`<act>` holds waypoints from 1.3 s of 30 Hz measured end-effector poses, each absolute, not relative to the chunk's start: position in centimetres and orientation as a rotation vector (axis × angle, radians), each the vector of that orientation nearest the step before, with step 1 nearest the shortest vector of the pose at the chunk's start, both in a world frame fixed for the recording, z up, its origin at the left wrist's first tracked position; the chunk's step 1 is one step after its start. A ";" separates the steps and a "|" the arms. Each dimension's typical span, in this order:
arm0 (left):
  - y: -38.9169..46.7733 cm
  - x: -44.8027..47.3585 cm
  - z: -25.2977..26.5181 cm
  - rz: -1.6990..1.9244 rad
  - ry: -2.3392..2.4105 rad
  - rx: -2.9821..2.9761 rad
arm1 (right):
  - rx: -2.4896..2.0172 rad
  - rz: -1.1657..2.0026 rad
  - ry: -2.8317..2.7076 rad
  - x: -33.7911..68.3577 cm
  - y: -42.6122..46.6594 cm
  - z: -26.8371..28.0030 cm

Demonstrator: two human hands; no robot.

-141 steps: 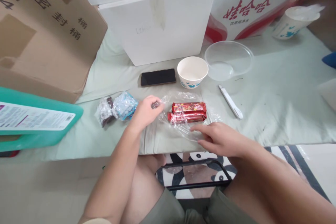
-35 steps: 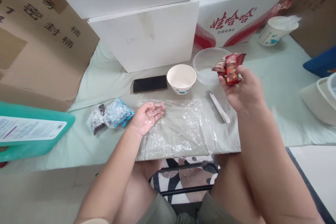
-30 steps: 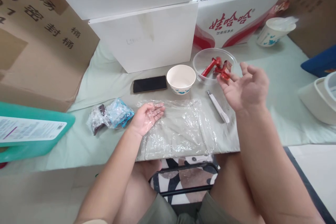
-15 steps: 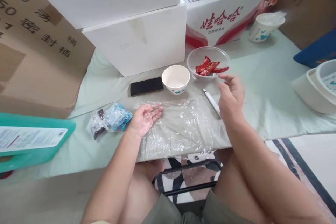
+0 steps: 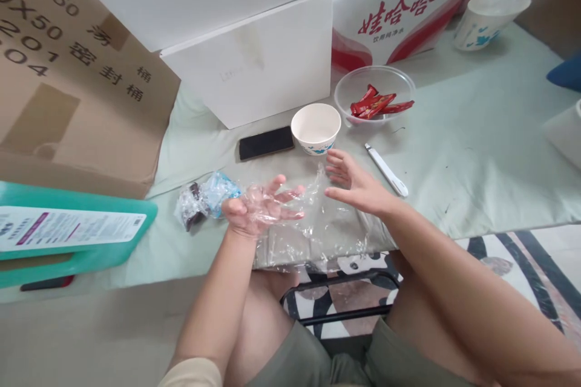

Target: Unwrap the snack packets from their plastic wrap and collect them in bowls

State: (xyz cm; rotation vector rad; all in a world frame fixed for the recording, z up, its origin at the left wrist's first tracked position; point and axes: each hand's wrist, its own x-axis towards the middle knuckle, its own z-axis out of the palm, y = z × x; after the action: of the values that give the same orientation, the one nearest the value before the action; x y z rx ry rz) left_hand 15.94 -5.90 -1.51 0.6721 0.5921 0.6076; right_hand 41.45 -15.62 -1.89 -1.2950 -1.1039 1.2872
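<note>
A sheet of clear plastic film (image 5: pixel 290 248) lies crumpled along the table's front edge. My left hand (image 5: pixel 267 208) is raised palm up with its fingers spread, and part of the film drapes over it. My right hand (image 5: pixel 351 184) has its fingers apart beside the film's upper right part; whether it touches the film I cannot tell. Just beyond the hands stands a white paper bowl (image 5: pixel 316 125) with a blue pattern. Left of my left hand sit clear-wrapped bundles, one dark (image 5: pixel 193 205) and one blue (image 5: pixel 221 188).
Behind are a black phone (image 5: pixel 266 144), a clear plastic bowl (image 5: pixel 342 97) with red packets (image 5: pixel 376 106), and white boxes (image 5: pixel 272 66). A white cutter (image 5: pixel 385 170) lies on the right. A green jug (image 5: pixel 136 224) and cardboard carton (image 5: pixel 91 145) border the left.
My right hand has moved left from near the red packets to the film. My left hand has lifted, spread its fingers and raised some film. The view has shifted slightly.
</note>
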 end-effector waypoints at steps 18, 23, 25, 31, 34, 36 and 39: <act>-4.2 17.6 0.6 0.686 1.131 1.041 | -1.260 1.018 -0.483 42.1 -14.6 -1.4; -4.4 17.9 0.5 0.644 1.060 1.091 | -1.167 1.096 -0.365 42.2 -14.8 -0.7; -4.6 17.8 0.6 0.652 1.023 1.089 | -1.222 1.273 -0.370 42.3 -15.1 -0.4; -4.6 16.9 1.0 0.637 0.895 1.023 | -1.319 1.422 -0.506 42.8 -15.5 -0.6; -4.6 16.5 1.2 0.616 0.892 1.006 | -1.303 1.187 -0.477 43.3 -15.2 -1.3; -4.5 16.5 1.2 0.588 0.905 1.014 | -1.295 1.018 -0.485 43.9 -14.8 -1.9; -4.4 16.6 1.1 0.581 0.922 1.034 | -1.277 0.730 -0.452 44.7 -14.4 -2.6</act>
State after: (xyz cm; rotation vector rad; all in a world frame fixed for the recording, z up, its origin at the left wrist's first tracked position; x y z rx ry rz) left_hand 16.59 -4.45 1.12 1.0336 0.9218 0.5806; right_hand 44.65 -14.38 -2.55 -1.2766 -0.4520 0.7295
